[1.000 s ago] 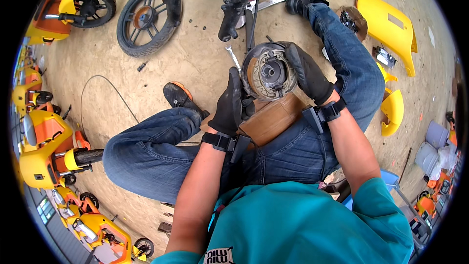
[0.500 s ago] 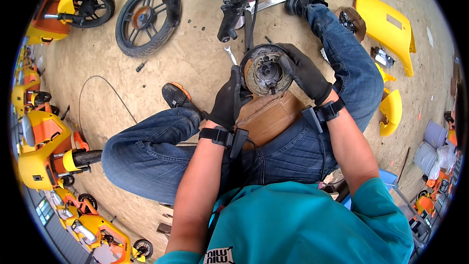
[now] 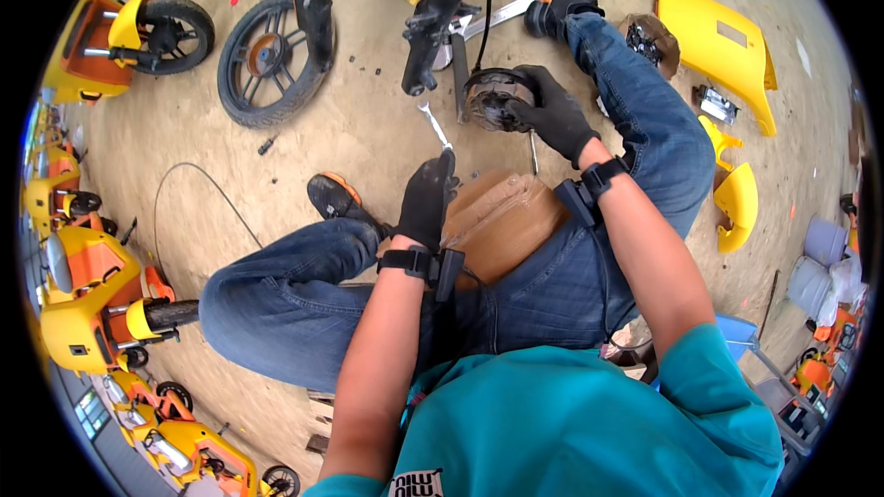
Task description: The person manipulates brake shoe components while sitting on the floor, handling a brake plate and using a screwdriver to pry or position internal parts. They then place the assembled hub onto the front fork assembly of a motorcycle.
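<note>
Both my hands wear black gloves. My left hand (image 3: 426, 201) is closed around a silver wrench (image 3: 436, 129), its jaw end pointing up and away from me. In my right hand (image 3: 555, 118) is a round drum brake plate (image 3: 495, 101), gripped by its right side and tilted, with a black cable (image 3: 488, 14) running up from it. Close to the plate's upper left hangs a black fork leg (image 3: 431, 41). Below my hands a brown cardboard box (image 3: 506, 221) lies between my legs.
A spoked wheel (image 3: 267, 57) stands beside another fork leg (image 3: 316, 9) at the upper left. Yellow scooters (image 3: 87, 290) line the left side. Yellow body panels (image 3: 727, 41) lie on the right, near a bag of small parts (image 3: 651, 41). A loose cable (image 3: 198, 170) curves across the floor.
My right hand has carried the brake plate up and away, tilting it so its inner face turns from view. My left hand has come off the plate and moved slightly lower, keeping the wrench.
</note>
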{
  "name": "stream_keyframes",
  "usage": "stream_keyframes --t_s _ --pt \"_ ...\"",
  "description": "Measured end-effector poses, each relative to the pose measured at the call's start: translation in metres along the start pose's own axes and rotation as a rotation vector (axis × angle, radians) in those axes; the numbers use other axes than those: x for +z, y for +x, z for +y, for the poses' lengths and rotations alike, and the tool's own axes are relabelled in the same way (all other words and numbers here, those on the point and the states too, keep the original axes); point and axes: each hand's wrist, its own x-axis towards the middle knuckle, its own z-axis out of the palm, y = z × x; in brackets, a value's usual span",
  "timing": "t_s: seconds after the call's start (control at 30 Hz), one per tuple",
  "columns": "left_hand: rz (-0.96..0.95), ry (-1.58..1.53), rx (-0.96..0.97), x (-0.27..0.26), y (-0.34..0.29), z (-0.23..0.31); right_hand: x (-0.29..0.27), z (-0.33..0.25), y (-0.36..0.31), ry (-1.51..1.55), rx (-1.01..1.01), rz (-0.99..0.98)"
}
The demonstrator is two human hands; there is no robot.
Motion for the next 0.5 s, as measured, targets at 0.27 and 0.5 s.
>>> stream_keyframes --t_s 0.27,0.5 --pt "0.01 -0.024 0.03 -0.004 -0.003 -0.003 0.014 0.011 0.048 -0.122 0.054 -0.015" --pt "-0.011 0.001 0.046 -0.004 0.0 -0.004 0.03 0.018 0.048 -0.26 0.079 0.076"
